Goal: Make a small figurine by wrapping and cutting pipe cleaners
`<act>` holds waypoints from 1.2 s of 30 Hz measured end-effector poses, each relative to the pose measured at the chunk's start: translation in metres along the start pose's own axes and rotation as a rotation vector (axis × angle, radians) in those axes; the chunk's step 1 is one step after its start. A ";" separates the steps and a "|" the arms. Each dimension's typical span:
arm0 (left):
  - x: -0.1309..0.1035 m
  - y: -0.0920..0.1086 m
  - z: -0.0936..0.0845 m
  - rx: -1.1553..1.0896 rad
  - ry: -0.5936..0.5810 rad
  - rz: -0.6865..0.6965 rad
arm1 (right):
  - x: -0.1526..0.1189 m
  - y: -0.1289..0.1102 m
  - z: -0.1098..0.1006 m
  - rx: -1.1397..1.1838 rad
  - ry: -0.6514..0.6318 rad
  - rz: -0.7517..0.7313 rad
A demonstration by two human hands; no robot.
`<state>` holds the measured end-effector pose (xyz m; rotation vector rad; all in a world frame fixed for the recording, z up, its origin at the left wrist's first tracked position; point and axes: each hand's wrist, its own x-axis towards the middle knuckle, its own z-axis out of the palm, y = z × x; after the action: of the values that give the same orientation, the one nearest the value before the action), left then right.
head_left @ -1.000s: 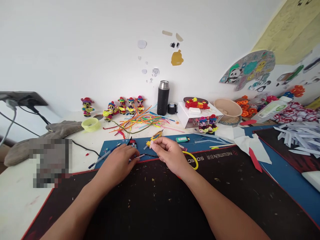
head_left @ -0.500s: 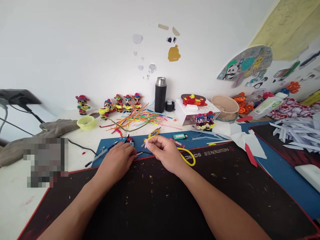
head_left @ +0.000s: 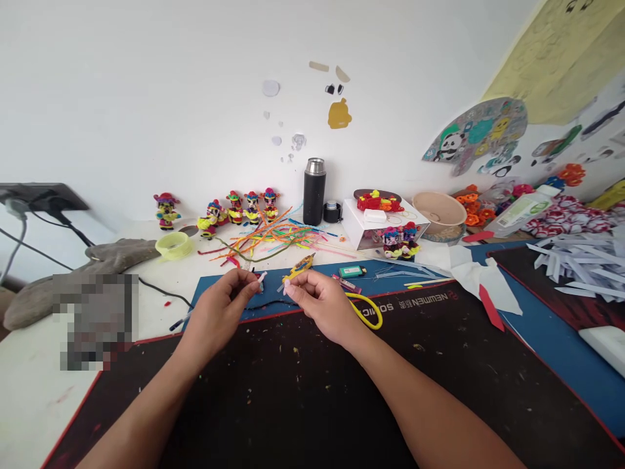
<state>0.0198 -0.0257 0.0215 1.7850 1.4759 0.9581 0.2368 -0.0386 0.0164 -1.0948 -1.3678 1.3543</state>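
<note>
Counted: five figurines [head_left: 235,206] along the wall, one black flask [head_left: 314,191], one beige bowl [head_left: 439,210], two hands.

1. Two bare forearms come into view from the bottom edge; no sleeve shows on either of them.
2. The left hand [head_left: 219,311] wears no glove, and no ring or band can be seen on it.
3. The right hand [head_left: 325,305] is likewise ungloved, with no ring visible.
4. Neither wrist carries a watch, bracelet or strap.
5. The fingernails seen on the right hand are short and pale, with a light sheen.
6. Nothing of the person above the forearms falls inside the view, so no clothing can be told.
</note>
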 end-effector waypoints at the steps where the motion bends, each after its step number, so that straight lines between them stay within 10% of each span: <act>1: 0.000 0.003 -0.001 -0.130 -0.017 -0.063 | 0.000 0.000 0.000 -0.004 -0.001 -0.001; 7: -0.006 0.017 0.010 -0.644 -0.104 -0.286 | 0.000 0.001 0.000 -0.012 -0.001 -0.011; 17: -0.014 0.026 0.014 -0.709 -0.195 -0.275 | -0.001 0.001 0.000 -0.039 -0.024 -0.023; 36: -0.006 0.014 0.011 -0.988 0.083 -0.334 | -0.001 0.004 0.004 0.022 -0.047 0.019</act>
<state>0.0362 -0.0346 0.0261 0.7685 0.9951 1.2745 0.2334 -0.0401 0.0120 -1.0700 -1.3766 1.4134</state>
